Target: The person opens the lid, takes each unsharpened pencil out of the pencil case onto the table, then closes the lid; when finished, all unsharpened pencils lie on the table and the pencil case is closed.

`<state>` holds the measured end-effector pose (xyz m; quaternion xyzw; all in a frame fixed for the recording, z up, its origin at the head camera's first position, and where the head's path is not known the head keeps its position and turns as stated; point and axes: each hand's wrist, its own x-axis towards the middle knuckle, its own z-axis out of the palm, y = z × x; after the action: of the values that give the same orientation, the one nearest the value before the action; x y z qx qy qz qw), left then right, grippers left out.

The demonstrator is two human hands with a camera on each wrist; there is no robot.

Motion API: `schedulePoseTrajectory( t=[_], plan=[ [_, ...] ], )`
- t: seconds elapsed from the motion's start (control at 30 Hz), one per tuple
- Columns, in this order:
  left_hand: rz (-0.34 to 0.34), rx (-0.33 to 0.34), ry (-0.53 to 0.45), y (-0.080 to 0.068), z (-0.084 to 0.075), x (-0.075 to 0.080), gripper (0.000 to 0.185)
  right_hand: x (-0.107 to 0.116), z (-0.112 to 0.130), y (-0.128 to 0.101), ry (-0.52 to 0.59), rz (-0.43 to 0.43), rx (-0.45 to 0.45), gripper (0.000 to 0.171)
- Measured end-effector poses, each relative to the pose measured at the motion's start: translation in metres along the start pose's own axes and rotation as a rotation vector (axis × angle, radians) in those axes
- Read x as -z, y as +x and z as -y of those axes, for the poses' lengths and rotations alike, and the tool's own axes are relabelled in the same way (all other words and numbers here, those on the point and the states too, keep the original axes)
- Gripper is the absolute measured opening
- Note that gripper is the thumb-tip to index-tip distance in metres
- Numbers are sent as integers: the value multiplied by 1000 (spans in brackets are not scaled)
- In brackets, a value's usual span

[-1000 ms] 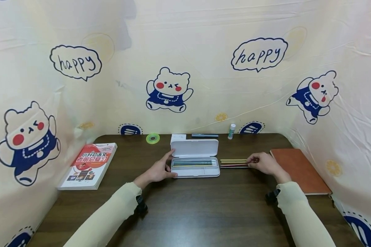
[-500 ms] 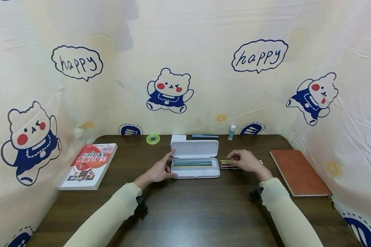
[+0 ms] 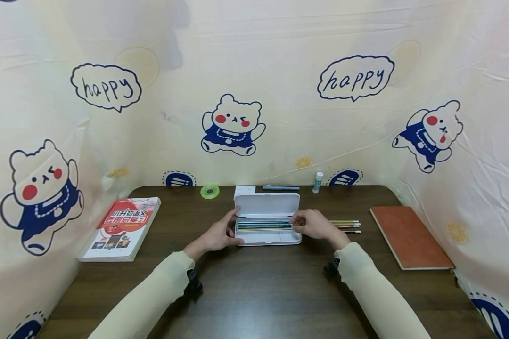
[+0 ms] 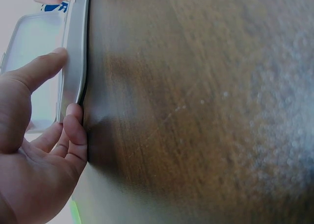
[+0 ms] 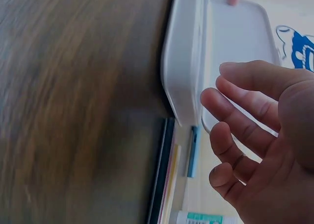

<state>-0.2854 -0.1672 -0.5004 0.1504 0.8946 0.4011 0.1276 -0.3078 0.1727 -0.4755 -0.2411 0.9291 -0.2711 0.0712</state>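
Centrally on the table (image 3: 254,292) sits the open case (image 3: 258,237), its left end gripped by the left hand (image 3: 214,235), probably for steadiness. The right hand (image 3: 316,224) is over its right end, grasping what I cannot tell, if anything; pencils (image 3: 263,226) lie lengthwise inside, presumably to fit.

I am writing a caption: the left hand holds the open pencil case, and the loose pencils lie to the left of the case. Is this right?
Not quite: the left hand holds the open pencil case, but the loose pencils lie to the right of the case, as the head view shows.
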Motion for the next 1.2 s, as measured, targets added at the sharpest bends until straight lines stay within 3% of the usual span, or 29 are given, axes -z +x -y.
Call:
schedulePoseTrajectory(
  t=[0.37, 0.6, 0.87, 1.2],
  plan=[
    [3, -11, 2, -1, -2, 0, 105, -14, 3, 12, -61, 25, 6, 10],
    [7, 5, 3, 0, 0, 0, 105, -14, 6, 12, -87, 32, 31, 9],
    [7, 8, 12, 1, 2, 0, 105, -13, 11, 15, -91, 52, -17, 7],
    [8, 8, 7, 1, 2, 1, 105, -13, 12, 16, -93, 46, -6, 7]
  ],
)
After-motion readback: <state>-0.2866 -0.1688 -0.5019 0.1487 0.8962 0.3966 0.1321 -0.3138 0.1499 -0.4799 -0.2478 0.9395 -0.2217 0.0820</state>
